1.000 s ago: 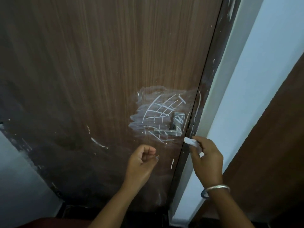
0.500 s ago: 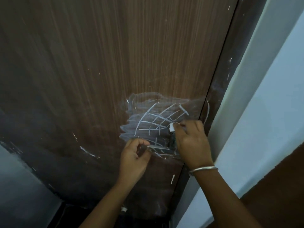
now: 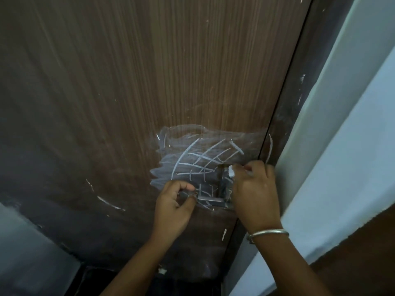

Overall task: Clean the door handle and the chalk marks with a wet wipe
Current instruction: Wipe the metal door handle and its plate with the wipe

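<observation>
A grey wall [image 3: 25,253] meets the lower left corner of the one door [image 3: 149,82], brown with upright grain. The door's left half and top are open wood with only small white flecks, and that is the widest room around the work. Two stray strokes [image 3: 111,203] lie low on the left, a third sits near the right edge under the handle, and a fourth runs up the frame.

One chalk patch [image 3: 203,154], a smeared cloud crossed by a grid of sharper lines, sits by the door's right edge, about two thirds of the way down. Its lower right part lies behind the hands.

There are two hands. The left hand [image 3: 173,206] is at the patch's lower left, with thumb and fingers curled round the free end of the lever. The one handle [image 3: 210,198] is metal: a flat lever running right to an upright plate close to the door's right edge, between the two hands.

The right hand [image 3: 254,193] pinches the one wipe [image 3: 231,172], a small white wad, at its fingertips against the top of the plate. This hand covers the door's edge there, so little room is left between plate and frame. One silver bangle [image 3: 267,233] rings the right wrist.

Right of the door stands the dark frame [image 3: 288,103], then a pale wall [image 3: 352,124]
</observation>
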The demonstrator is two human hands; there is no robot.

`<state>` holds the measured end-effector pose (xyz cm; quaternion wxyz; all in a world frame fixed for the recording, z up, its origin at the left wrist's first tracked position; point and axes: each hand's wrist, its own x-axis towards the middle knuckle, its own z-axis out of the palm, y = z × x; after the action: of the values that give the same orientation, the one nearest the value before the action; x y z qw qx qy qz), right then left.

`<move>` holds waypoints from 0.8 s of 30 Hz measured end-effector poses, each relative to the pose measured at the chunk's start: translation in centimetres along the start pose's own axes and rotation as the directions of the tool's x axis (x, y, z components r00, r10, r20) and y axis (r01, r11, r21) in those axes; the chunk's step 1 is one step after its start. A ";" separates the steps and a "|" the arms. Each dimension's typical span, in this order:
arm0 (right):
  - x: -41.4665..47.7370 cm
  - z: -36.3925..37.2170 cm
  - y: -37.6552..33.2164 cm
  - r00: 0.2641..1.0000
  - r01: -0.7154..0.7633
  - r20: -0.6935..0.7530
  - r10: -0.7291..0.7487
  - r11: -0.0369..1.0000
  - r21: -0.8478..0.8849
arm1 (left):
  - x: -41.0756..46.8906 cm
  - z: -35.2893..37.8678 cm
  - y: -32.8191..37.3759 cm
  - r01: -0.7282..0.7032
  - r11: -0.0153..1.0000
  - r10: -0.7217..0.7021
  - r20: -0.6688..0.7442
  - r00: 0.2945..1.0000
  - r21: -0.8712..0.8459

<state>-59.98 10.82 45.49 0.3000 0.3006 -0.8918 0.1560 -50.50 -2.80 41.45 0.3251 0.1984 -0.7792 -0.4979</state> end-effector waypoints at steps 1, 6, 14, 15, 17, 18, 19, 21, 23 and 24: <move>0.0 0.0 -0.2 1.000 -0.006 -0.005 0.006 1.000 0.004 | 0.1 0.0 0.0 0.002 1.000 -0.002 -0.002 1.000 -0.002; 0.2 0.1 -2.7 0.999 0.036 0.036 -0.034 0.998 -0.059 | -0.2 0.2 0.1 -0.034 0.999 0.034 0.024 0.999 0.003; -0.1 -0.6 0.1 0.983 -0.164 0.077 0.167 0.986 -0.038 | -0.5 -0.6 -0.1 -0.013 1.000 0.015 0.066 0.998 -0.021; 0.0 -0.7 0.0 0.983 -0.164 0.084 0.166 0.986 -0.025 | -0.6 -0.6 -0.1 -0.008 1.000 0.010 0.074 0.997 -0.024; 0.0 -0.7 -1.1 0.987 -0.134 0.083 0.135 0.991 -0.011 | -0.7 -0.3 0.1 -0.012 1.000 0.013 0.080 0.997 -0.014; 0.0 -0.8 -1.7 0.990 -0.116 0.084 0.117 0.993 -0.014 | -0.8 -0.1 0.1 -0.018 1.000 0.018 0.079 0.997 -0.004; 0.0 -0.8 -2.2 0.991 -0.106 0.083 0.107 0.994 -0.015 | -0.8 0.0 0.2 -0.024 1.000 0.023 0.081 0.996 0.005; 0.1 -0.6 -2.2 0.989 -0.130 0.073 0.131 0.991 -0.016 | -0.8 -0.1 0.2 -0.034 0.999 0.032 0.086 0.996 0.010; 0.1 -0.3 -1.0 0.983 -0.170 0.061 0.171 0.985 -0.021 | -0.9 -0.4 0.0 -0.040 0.999 0.040 0.080 0.996 0.004; 0.0 0.0 -0.4 0.980 -0.186 0.068 0.186 0.982 -0.016 | -0.9 -0.6 -0.2 -0.036 0.999 0.036 0.072 0.997 -0.002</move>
<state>-59.70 10.54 45.53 0.2546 0.2197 -0.9265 0.1687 -49.42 -2.67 41.19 0.3056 0.1661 -0.7937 -0.4990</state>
